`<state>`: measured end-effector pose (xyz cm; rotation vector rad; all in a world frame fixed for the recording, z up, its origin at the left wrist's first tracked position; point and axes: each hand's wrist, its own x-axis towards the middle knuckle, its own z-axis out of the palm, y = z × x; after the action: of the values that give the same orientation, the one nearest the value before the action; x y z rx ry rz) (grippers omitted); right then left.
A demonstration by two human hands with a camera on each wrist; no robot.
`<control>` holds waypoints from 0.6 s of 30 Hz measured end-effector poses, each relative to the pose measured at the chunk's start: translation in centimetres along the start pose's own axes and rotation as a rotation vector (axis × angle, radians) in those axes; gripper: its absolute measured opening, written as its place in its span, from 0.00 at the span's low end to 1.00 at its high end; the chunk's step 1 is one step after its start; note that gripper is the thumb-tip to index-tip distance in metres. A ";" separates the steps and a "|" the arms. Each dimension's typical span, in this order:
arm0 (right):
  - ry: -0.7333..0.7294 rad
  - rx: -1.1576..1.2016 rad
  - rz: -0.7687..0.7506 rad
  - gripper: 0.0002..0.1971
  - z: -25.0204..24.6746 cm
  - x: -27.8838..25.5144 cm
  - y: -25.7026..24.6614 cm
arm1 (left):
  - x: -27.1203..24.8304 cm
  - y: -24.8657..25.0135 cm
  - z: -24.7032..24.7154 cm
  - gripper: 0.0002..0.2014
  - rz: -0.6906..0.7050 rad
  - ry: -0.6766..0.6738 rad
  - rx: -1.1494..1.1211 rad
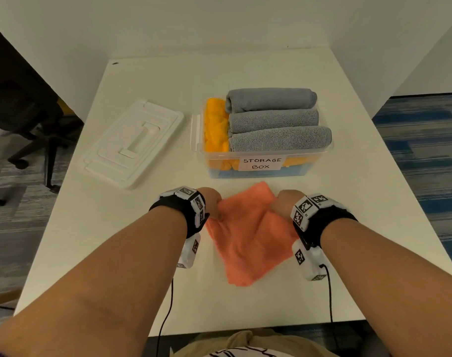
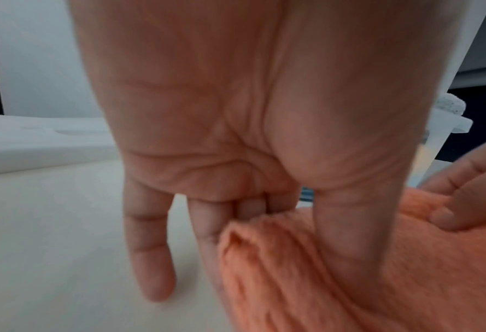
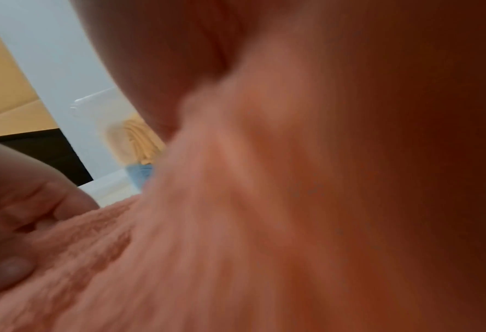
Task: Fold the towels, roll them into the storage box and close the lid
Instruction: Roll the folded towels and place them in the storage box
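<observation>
A: Where is the orange towel [image 1: 248, 235]?

B: On the white bench [image 1: 153, 81], folded, lying between the two hands. Its near corner points back toward the person; its far corner reaches toward the storage box [image 1: 261, 161].

A: And the left hand [image 1: 209, 202]?

B: It pinches the towel's left edge. From the left wrist view the thumb [image 2: 349, 235] presses down on top of the cloth while the index and middle fingers go behind the raised edge. The little finger [image 2: 150, 251] hangs straight beside the towel, over bare bench.

A: The right hand [image 1: 286, 202]?

B: Fingers curled at the towel's right edge, knuckles up. The right wrist view is blurred and filled with orange cloth, so the grip looks like a pinch, though I can't make out the fingertips.

A: What lies beyond the hands?

B: The storage box, just past the towel's far corner, clear plastic with a handwritten label. Three rolled grey towels [image 1: 274, 119] lie side by side on top, a yellow towel [image 1: 216, 124] stands at their left end, and something blue shows at the bottom. The white lid [image 1: 134, 143] lies flat on the bench beyond the left hand, apart from the box.

A: Anything else?

B: A black office chair [image 1: 21, 117] stands further left, off the bench.
</observation>
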<state>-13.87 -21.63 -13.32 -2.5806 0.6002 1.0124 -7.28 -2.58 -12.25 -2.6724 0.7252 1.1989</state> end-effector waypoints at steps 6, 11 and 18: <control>-0.146 -0.097 -0.002 0.23 -0.7 -1.9 0.8 | 0.2 -0.1 -0.3 0.17 -0.027 0.258 -0.237; 0.243 -0.029 -0.064 0.20 -1.8 -1.3 0.3 | 0.2 -0.2 -0.4 0.10 -0.197 0.394 -0.400; 0.186 0.127 0.021 0.16 -0.9 -1.1 -0.5 | 1.6 -1.3 0.3 0.26 -0.332 0.170 -0.297</control>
<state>-13.82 -21.31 -11.89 -2.5766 0.7148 0.7198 -5.94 -2.01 -13.73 -3.0037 0.1108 1.0729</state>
